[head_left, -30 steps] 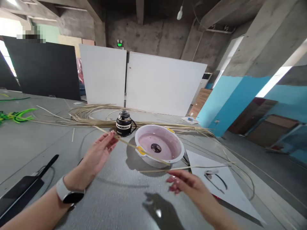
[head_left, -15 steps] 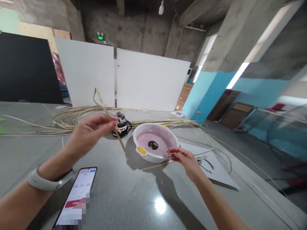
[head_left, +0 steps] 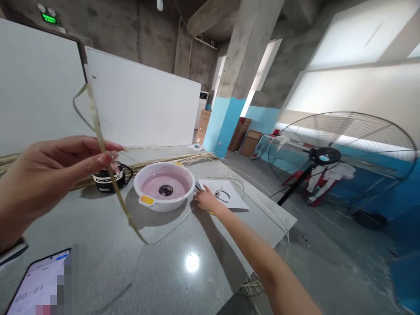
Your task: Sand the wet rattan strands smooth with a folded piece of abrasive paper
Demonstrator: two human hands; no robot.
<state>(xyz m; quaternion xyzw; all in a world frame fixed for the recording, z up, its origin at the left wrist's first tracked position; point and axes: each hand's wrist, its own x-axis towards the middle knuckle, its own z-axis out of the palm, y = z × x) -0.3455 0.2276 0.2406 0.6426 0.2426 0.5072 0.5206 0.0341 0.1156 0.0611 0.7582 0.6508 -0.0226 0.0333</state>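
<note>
Hands (head_left: 55,170) over table (head_left: 157,280), concrete wall (head_left: 151,39) beyond.

And it's a workshop: concrete pillar (head_left: 238,72), exit sign (head_left: 49,18), strip bundle (head_left: 197,158) across the table (head_left: 157,280), fan (head_left: 325,155) beyond its right edge!

On the grey table (head_left: 157,280) are set a white tub (head_left: 167,205), a black bottle (head_left: 106,186) beside it, a phone (head_left: 39,280) at the near left and a flat white sheet (head_left: 239,201) to the right, and long thin strips (head_left: 193,158) are laid behind the tub.
</note>
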